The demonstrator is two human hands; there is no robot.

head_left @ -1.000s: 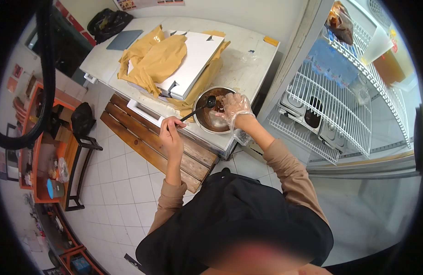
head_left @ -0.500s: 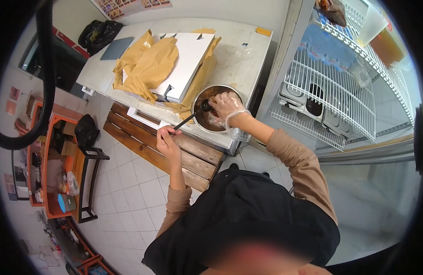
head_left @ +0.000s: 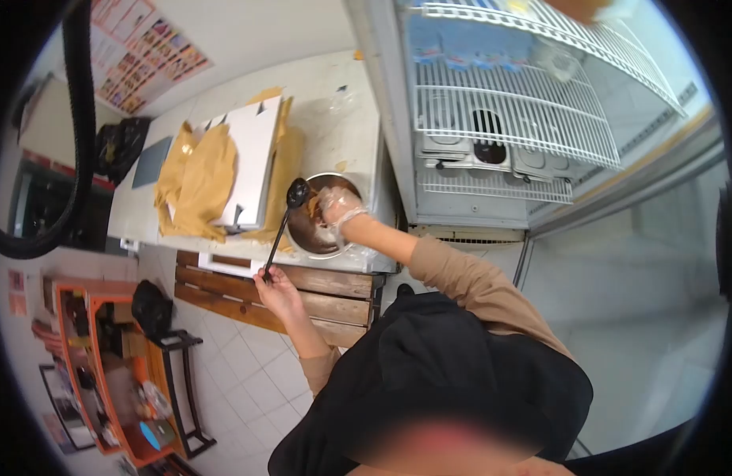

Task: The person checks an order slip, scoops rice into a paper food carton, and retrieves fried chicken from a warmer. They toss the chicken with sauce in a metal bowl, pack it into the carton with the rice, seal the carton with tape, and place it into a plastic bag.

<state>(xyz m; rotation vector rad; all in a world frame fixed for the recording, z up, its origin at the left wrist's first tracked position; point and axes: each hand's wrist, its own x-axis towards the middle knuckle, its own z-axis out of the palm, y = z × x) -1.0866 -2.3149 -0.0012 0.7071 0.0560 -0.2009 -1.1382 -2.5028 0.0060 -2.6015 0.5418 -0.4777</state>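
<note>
My left hand point(head_left: 279, 292) is closed around the end of the long handle of a black ladle point(head_left: 298, 192). The ladle's head is raised at the left rim of a round metal bowl point(head_left: 304, 247). Inside the bowl is wet brown food point(head_left: 309, 224), its kind unclear. My right hand point(head_left: 340, 208), in a clear plastic glove, reaches into the bowl from the right. Its fingers curl down at brown pieces of the food, and their tips are partly hidden.
Left of the bowl, a white board point(head_left: 251, 151) and crumpled brown paper point(head_left: 203, 178) lie on the worktop point(head_left: 322, 103). A slatted wooden bench point(head_left: 322, 279) stands below its front edge. On the right is an open fridge with wire shelves point(head_left: 517, 103) and metal containers point(head_left: 445, 144).
The ladle's head has come up from inside the bowl to its left rim, clear of my right hand. The view has swung to the right; my right hand remains in the bowl.
</note>
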